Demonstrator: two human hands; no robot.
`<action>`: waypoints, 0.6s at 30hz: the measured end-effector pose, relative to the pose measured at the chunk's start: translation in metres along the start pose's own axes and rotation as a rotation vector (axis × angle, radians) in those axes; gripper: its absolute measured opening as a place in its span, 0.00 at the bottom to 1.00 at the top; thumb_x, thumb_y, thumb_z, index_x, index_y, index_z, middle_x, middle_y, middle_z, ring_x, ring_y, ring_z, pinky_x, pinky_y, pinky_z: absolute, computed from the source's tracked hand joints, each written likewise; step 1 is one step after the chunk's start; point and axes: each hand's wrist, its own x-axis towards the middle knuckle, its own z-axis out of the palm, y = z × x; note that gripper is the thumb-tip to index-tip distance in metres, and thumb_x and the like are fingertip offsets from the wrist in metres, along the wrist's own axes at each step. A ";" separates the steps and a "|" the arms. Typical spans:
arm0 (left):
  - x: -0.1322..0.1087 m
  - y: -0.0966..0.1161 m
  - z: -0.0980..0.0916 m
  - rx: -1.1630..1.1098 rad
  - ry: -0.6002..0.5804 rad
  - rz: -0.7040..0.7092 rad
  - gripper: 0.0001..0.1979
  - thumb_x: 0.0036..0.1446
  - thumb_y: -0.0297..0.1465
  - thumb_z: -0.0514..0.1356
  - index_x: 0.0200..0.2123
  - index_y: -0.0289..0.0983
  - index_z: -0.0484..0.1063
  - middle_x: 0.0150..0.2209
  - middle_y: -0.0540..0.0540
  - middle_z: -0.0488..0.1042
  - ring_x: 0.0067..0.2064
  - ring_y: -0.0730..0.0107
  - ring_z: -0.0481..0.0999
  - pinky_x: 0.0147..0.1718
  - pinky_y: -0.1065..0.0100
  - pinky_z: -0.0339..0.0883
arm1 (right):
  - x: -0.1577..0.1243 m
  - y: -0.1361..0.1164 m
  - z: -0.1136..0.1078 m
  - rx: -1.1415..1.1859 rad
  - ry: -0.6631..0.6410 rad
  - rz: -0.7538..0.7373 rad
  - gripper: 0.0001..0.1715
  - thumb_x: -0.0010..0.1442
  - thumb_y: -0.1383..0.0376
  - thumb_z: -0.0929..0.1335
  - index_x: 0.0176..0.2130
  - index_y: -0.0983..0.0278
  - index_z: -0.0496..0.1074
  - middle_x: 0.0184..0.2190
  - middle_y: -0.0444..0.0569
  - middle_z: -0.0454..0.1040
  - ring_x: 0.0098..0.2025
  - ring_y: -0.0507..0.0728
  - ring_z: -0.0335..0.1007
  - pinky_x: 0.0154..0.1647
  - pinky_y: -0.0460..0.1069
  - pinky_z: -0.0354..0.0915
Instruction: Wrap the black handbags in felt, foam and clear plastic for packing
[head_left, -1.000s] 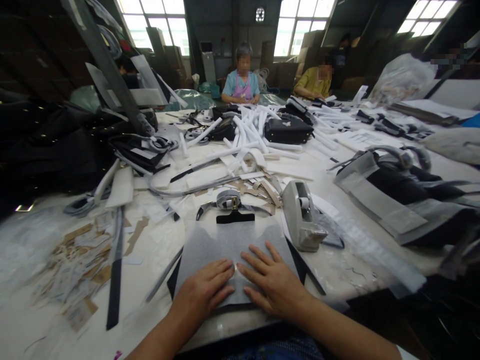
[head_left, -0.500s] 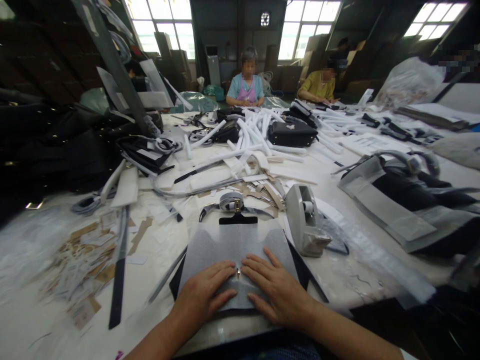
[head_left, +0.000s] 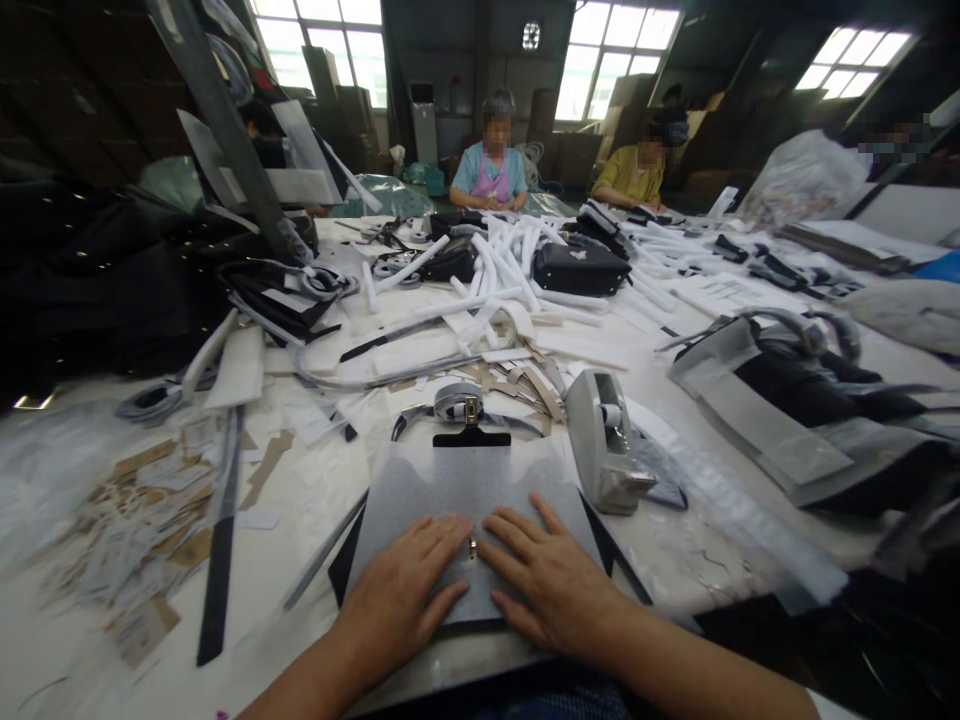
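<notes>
Since a second ago, atop the flat black bag (head_left: pixel 343 565) whose sides show outside both hands, the thin grey rectangular sheet (head_left: pixel 420 478) seems to have settled around metal that now shows more clearly; it appears to lie flatter. The left hand (head_left: pixel 405 578) and right hand (head_left: pixel 551 575) rest palm-down on it, grasping nothing. Beyond the right hand stands a grey tape dispenser (head_left: pixel 591 445); between the fingertips shows a small gold-coloured metal catch (head_left: pixel 472 548).
</notes>
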 end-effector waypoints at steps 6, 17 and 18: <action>0.004 -0.002 0.000 0.126 -0.086 0.054 0.31 0.65 0.36 0.55 0.68 0.40 0.50 0.68 0.46 0.56 0.69 0.57 0.54 0.63 0.50 0.58 | -0.007 0.000 0.006 -0.030 0.030 0.042 0.36 0.68 0.56 0.62 0.70 0.55 0.47 0.71 0.49 0.47 0.72 0.63 0.38 0.70 0.66 0.37; -0.001 -0.008 0.007 0.262 -0.036 0.079 0.30 0.67 0.39 0.52 0.68 0.44 0.48 0.70 0.44 0.50 0.69 0.57 0.53 0.63 0.51 0.57 | -0.003 0.001 -0.004 0.053 -0.013 0.079 0.30 0.71 0.53 0.58 0.68 0.52 0.51 0.70 0.46 0.49 0.71 0.62 0.42 0.69 0.66 0.43; -0.001 -0.008 0.008 0.276 -0.031 0.084 0.30 0.66 0.39 0.52 0.68 0.43 0.49 0.70 0.44 0.51 0.69 0.56 0.54 0.63 0.51 0.57 | -0.001 0.001 -0.006 0.069 -0.019 0.093 0.28 0.72 0.54 0.56 0.67 0.51 0.54 0.69 0.46 0.52 0.70 0.61 0.45 0.69 0.65 0.46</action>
